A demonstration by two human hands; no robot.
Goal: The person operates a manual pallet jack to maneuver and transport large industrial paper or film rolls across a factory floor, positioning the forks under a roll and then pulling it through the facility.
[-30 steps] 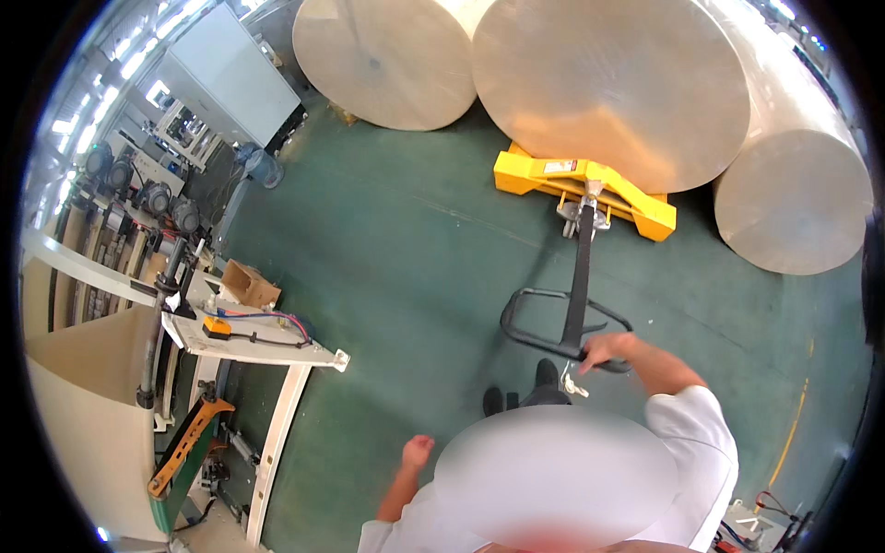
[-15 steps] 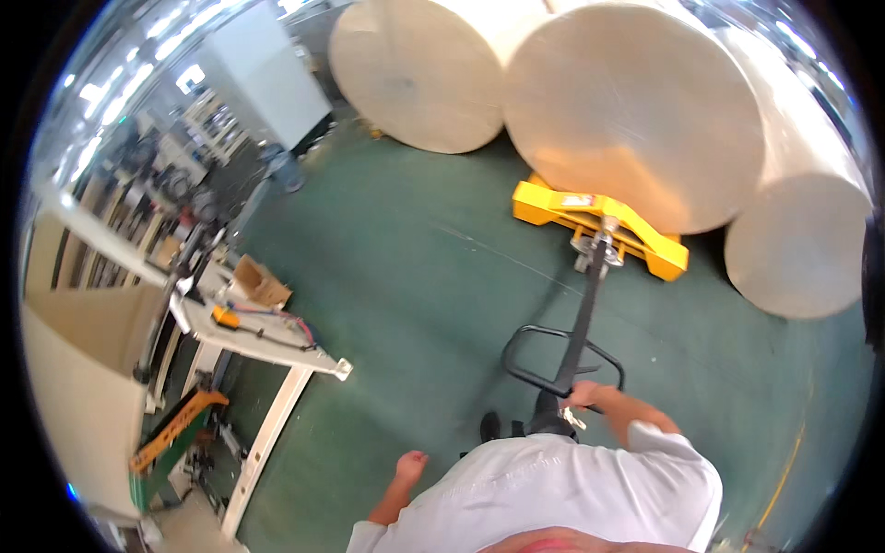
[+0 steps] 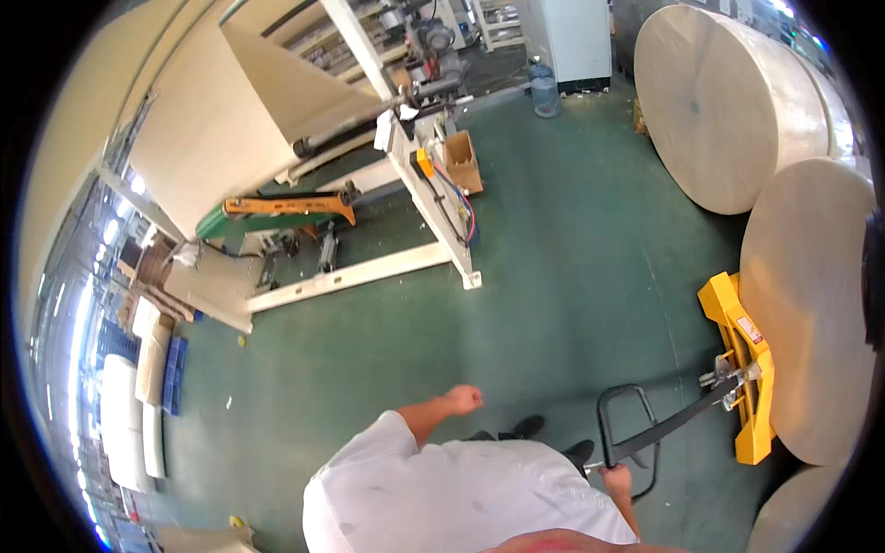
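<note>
My right hand is wrapped round the black loop handle of a yellow truck. Its long bar slopes up to the yellow frame, which stands against the flat end of a big paper roll on the right. My left hand hangs out in front of my body, fingers curled into a loose fist. Nothing shows in it, and it touches nothing.
A cream machine frame reaches toward me at the left, with an orange bar in it. Beyond it are a cardboard box, a blue water bottle and a pale cabinet. Another large roll stands far right.
My view has swung left, so the truck and rolls now lie farther right and more of the machine shows. My right hand stays on the handle. My left hand has risen forward.
</note>
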